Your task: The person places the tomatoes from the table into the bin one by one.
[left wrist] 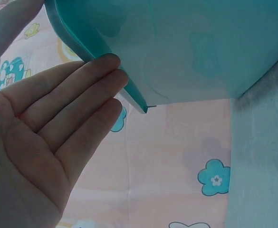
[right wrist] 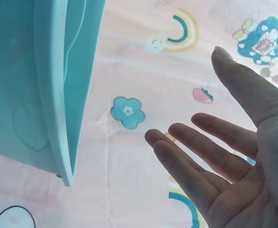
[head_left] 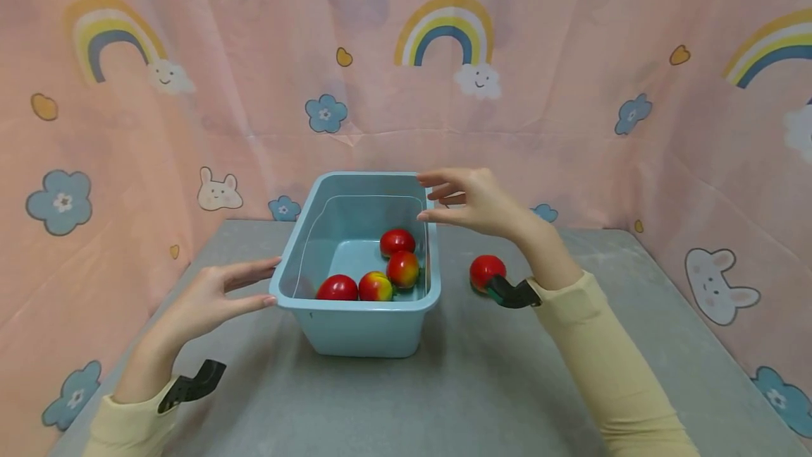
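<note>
A light blue plastic bin (head_left: 361, 331) stands upright on the table. Inside lie shiny fruits: a red one (head_left: 337, 288) at the front left, a red-and-yellow one (head_left: 375, 286) beside it, another red-and-yellow one (head_left: 402, 269) and a red one (head_left: 397, 242) along the right. My left hand (head_left: 206, 300) is at the bin's left rim; in the left wrist view its straight fingertips (left wrist: 111, 61) touch the rim. By the right rim is my right hand (head_left: 478, 203), fingers spread and relaxed, holding nothing; the right wrist view shows it apart from the bin.
One red fruit (head_left: 487, 271) sits on the grey table (head_left: 507, 386) right of the bin, partly covered by the black wrist mount (head_left: 515, 293). Another black mount (head_left: 193, 385) is on the left wrist. A pink patterned curtain (head_left: 279, 76) hangs behind and at both sides.
</note>
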Demonstrator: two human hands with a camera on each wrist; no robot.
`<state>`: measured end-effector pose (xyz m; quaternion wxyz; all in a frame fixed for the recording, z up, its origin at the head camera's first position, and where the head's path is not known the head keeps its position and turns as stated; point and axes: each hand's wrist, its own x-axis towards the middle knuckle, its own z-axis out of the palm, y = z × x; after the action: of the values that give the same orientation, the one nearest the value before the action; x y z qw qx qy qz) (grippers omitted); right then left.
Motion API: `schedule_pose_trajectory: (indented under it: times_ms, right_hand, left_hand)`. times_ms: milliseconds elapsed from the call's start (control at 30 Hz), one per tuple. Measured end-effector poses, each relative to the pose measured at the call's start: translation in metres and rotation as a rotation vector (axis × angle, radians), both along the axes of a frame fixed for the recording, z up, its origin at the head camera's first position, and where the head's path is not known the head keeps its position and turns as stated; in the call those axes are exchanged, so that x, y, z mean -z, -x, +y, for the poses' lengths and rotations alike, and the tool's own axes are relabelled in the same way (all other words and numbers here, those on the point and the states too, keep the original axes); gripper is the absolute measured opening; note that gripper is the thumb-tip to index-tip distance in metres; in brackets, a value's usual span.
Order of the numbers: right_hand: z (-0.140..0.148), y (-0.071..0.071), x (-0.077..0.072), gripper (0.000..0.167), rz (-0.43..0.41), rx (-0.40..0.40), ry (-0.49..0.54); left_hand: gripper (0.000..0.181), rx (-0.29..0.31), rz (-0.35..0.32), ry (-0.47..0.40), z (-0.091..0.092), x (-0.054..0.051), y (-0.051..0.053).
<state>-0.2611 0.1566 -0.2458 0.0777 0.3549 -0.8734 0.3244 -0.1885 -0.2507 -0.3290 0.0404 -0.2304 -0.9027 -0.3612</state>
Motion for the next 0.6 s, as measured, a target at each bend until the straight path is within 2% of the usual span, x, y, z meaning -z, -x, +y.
schedule_pose_trajectory:
  times_ms: [600]
  right_hand:
    - [0.027, -0.005, 0.019, 0.054, -0.028, 0.073, 0.04]
  left_hand:
    - [0.053, -0.002, -0.004, -0.004, 0.0, 0.001, 0.0]
